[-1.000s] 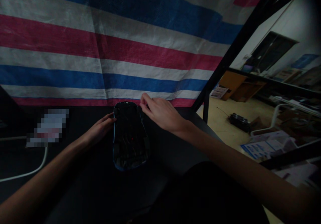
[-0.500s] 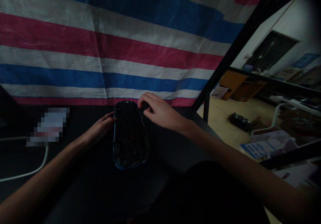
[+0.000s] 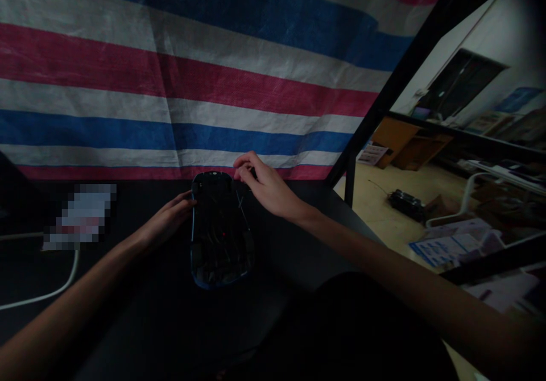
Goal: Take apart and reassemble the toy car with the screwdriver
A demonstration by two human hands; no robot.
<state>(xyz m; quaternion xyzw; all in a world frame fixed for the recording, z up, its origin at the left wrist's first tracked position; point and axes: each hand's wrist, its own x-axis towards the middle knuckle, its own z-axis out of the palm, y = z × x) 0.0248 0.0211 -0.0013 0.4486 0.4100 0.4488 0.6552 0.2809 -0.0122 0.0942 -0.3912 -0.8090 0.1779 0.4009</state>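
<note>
A toy car (image 3: 217,227) lies upside down on the dark table, its black underside up and a bluish rim around it. A small red spot shows on the underside. My left hand (image 3: 177,210) holds the car by its left edge, the fingertips partly hidden by the rim. Beside the car's upper right wheel, my right hand (image 3: 260,182) is closed on what looks like a screwdriver (image 3: 241,201): a dark handle, mostly hidden by the fingers, and a thin shaft pointing down. In this dim light I cannot tell whether its tip touches the car.
A striped tarp (image 3: 256,96) hangs behind the dark table (image 3: 294,250). On the left lie a blurred-out flat item (image 3: 83,216) and a white cable (image 3: 70,281). A black metal frame (image 3: 375,114) rises at the right. Beyond it, boxes and a black device (image 3: 405,203) stand on the floor.
My right hand has lifted slightly and its fingers have shifted around the dark handle. The toy car and my left hand stay in place; the view has moved a little.
</note>
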